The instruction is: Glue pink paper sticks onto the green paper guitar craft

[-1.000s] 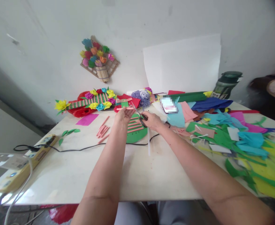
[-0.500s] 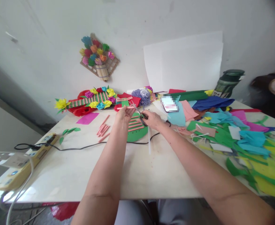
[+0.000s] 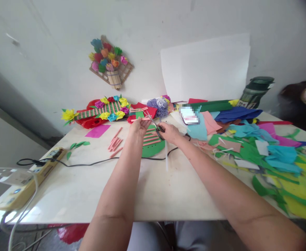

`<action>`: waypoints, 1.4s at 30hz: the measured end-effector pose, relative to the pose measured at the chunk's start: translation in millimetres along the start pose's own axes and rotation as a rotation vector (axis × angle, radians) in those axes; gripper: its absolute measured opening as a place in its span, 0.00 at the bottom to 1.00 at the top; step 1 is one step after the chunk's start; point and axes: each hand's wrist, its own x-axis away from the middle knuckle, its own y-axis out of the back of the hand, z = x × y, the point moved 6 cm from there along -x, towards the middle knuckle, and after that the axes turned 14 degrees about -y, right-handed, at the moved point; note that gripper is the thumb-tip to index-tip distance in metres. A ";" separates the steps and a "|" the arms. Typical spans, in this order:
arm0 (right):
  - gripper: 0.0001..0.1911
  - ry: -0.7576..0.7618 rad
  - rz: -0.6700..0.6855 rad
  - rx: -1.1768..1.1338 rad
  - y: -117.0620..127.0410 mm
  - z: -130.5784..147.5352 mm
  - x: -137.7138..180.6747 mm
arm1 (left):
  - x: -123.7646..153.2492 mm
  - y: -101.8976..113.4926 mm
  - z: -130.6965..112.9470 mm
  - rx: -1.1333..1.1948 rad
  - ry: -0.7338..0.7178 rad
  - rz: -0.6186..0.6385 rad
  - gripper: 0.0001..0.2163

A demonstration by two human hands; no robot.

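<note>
Two things at once: pinches pink stick [image 3: 135, 120] nearly level in left hand [image 3: 139, 127], fingers almost together around it, seemingly to present its three-o'clock end to scissors [image 3: 155, 125]; grips these in right hand [image 3: 170, 133], fingers curled in, exact gap hidden; has green disc [image 3: 153, 151] at six o'clock, loose pink sticks [image 3: 115, 143] at eight.

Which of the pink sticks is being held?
The pink stick in the left hand, near the scissors; those on the table and green disc lie unheld.
</note>
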 end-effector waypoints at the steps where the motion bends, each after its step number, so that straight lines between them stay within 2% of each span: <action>1: 0.16 0.003 0.001 -0.005 -0.2 -0.1 -0.1 | 0.4 -0.3 -0.1 0.002 -0.001 0.001 0.09; 12: 0.15 0.038 -0.013 -0.025 -1.6 0.4 -0.7 | -1.7 -1.9 -0.4 -0.001 -0.008 0.038 0.08; 35: 0.13 0.075 -0.001 -0.052 -5.2 -1.4 -3.9 | -6.3 -0.6 2.6 0.010 0.022 0.030 0.07; 42: 0.12 0.096 -0.050 -0.061 -7.2 -3.5 -6.0 | -6.5 -0.2 2.9 0.024 0.013 0.060 0.08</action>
